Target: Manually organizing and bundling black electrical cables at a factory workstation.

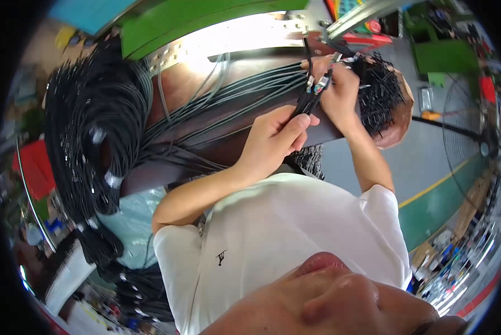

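Brown workbench: both hands' fingers pinch cable bundle near edge.

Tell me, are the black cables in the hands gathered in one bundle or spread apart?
Gathered. The left hand and right hand grip the cables together as one tight bundle, connector ends side by side.

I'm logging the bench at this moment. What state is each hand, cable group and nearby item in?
left hand: closed around the black cable bunch, lower down.
right hand: pinching the bunch near its metal-tipped ends.
black cable bunch: held upright between both hands.
grey cables: laid flat across the brown table.
black cable coils: hanging in loops off the table's left end.
loose black pieces: heaped by the right hand.
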`<move>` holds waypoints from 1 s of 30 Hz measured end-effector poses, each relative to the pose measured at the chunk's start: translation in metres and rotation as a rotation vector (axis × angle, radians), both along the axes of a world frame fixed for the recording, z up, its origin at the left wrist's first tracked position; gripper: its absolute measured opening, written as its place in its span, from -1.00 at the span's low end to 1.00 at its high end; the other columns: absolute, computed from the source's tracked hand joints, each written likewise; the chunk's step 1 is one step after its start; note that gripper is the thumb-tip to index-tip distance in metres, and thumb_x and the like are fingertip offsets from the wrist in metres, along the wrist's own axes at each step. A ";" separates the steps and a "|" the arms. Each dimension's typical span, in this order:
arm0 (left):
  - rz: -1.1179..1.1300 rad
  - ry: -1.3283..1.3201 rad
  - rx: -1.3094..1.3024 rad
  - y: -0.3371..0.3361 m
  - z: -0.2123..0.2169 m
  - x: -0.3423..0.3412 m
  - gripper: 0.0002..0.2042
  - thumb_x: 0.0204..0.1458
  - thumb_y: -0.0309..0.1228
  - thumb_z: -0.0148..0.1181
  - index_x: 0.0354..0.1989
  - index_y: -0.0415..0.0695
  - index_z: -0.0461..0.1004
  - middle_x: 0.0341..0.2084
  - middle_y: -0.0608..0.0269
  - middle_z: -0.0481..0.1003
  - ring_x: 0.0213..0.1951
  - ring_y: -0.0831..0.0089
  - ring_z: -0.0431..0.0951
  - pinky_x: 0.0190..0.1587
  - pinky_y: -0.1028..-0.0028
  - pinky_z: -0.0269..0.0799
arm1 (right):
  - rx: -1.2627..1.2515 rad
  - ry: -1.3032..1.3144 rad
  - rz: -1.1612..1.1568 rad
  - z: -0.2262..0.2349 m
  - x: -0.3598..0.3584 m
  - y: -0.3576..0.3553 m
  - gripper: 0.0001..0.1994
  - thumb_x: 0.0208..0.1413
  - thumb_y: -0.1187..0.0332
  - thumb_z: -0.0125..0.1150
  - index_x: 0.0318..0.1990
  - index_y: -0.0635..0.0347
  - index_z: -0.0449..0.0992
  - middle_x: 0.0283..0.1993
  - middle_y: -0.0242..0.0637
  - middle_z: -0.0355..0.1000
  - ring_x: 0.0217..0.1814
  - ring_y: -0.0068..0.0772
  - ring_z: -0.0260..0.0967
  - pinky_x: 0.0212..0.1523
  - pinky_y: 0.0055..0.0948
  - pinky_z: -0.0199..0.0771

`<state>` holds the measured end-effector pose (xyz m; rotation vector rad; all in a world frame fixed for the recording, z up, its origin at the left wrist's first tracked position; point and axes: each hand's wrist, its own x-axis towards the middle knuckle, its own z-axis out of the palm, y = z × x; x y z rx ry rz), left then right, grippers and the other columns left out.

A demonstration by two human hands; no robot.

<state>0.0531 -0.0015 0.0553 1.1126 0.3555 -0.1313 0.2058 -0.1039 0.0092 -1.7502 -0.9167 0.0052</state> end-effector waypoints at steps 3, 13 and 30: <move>0.153 0.024 -0.056 -0.003 -0.013 -0.021 -0.72 0.27 -0.25 -0.04 -0.11 -0.23 0.45 -0.68 0.42 0.28 -0.63 0.71 0.14 -0.59 0.66 0.01 | -0.293 -0.555 -0.018 -0.005 0.026 0.049 -0.76 -0.04 0.28 0.32 -0.33 0.29 0.55 -0.46 -0.13 0.47 -0.48 -0.02 0.40 -0.25 -0.26 0.41; 0.389 0.041 -0.142 0.016 -0.036 -0.054 -0.71 0.29 -0.20 -0.09 -0.13 -0.16 0.45 -0.73 0.47 0.27 -0.66 0.75 0.18 -0.62 0.67 0.04 | -0.265 -0.512 0.321 0.005 -0.014 0.045 -0.75 -0.08 0.34 0.33 -0.21 0.09 0.50 -0.28 -0.30 0.42 -0.21 -0.16 0.38 -0.23 -0.29 0.41; 0.448 0.019 0.182 0.032 -0.040 -0.073 -0.67 0.29 -0.22 -0.09 -0.27 -0.26 0.45 -0.60 0.32 0.40 -0.58 0.61 0.36 -0.49 0.57 0.33 | -0.177 -0.146 0.385 -0.012 -0.051 0.066 -0.88 -0.08 0.58 0.21 -0.35 0.21 0.47 -0.24 -0.24 0.53 -0.23 -0.12 0.48 -0.20 -0.31 0.44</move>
